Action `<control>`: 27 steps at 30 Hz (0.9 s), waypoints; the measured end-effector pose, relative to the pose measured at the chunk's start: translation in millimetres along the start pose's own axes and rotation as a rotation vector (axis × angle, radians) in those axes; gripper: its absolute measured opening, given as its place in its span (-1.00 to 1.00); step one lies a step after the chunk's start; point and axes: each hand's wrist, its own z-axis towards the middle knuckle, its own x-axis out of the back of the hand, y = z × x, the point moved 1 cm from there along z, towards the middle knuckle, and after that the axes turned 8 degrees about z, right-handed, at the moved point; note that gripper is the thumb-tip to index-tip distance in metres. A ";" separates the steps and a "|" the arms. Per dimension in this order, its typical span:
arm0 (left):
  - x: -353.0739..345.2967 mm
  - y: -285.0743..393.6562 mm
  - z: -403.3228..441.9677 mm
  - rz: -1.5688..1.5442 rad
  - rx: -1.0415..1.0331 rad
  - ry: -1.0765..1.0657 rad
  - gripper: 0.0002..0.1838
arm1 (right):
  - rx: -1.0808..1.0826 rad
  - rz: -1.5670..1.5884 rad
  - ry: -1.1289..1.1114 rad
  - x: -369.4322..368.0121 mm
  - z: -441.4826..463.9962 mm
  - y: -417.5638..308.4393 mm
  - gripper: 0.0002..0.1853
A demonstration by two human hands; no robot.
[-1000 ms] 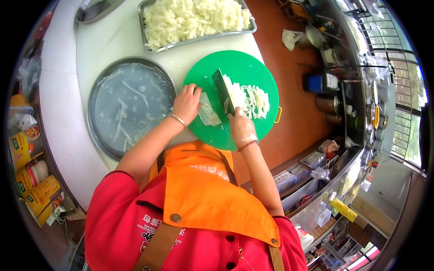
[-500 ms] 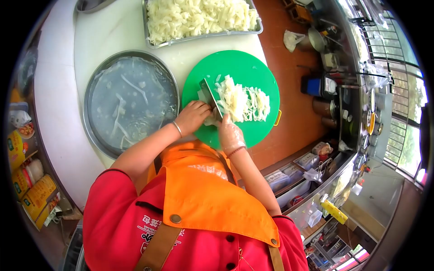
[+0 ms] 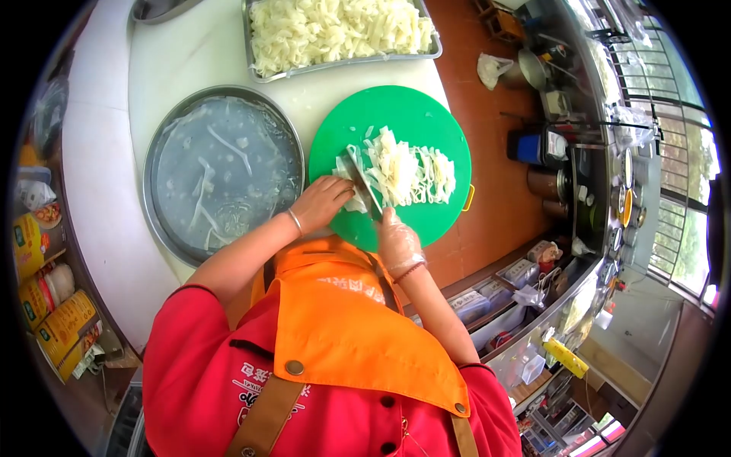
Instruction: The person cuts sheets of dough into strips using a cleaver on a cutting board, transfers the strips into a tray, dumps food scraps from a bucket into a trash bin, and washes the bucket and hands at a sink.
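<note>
My right hand (image 3: pixel 400 242), in a clear plastic glove, grips the handle of a kitchen knife (image 3: pixel 364 183). The blade stands over a green round cutting board (image 3: pixel 426 107), between the uncut part of a whitish noodle sheet (image 3: pixel 355 202) and a heap of cut white noodles (image 3: pixel 396 167). My left hand (image 3: pixel 324 199) holds the sheet down left of the blade, its fingers bent and close together. Its fingertips partly hide the sheet.
Left of the board stands a round metal pan (image 3: pixel 149 194) with cloudy liquid and a few pale strips. A metal tray (image 3: pixel 350 64) of cut noodles lies at the back of the white table (image 3: pixel 164 68). Shelves with containers (image 3: pixel 470 305) line the right side.
My right hand has drawn the knife slightly toward me, and the blade has tilted. My left hand stays nearly in place on the sheet.
</note>
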 end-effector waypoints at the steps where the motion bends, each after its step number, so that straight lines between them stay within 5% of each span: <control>1: -0.6 -0.9 1.1 0.000 0.006 -0.043 -0.72 | -0.018 -0.033 -0.025 -0.7 3.7 -4.3 -0.74; 6: 3.2 2.5 3.4 -0.054 0.019 -0.225 -0.78 | -0.073 -0.075 -0.007 -18.2 37.8 -18.5 -0.72; 12: 6.4 2.1 -8.0 -0.088 0.042 0.046 -0.78 | -0.049 -0.082 -0.003 -8.3 24.2 1.1 -0.66; 17: 9.9 -1.1 -8.9 -0.042 0.014 -0.052 -0.76 | 0.005 -0.151 -0.080 -4.1 14.5 -24.7 -0.60; 24: 13.5 4.0 -4.0 -0.180 0.094 -0.001 -0.72 | -0.032 0.147 0.092 -12.3 39.7 -4.7 -0.69; 27: 31.6 16.4 -3.1 -0.278 0.364 0.102 -0.73 | -0.028 0.473 0.269 2.3 23.2 24.3 -0.68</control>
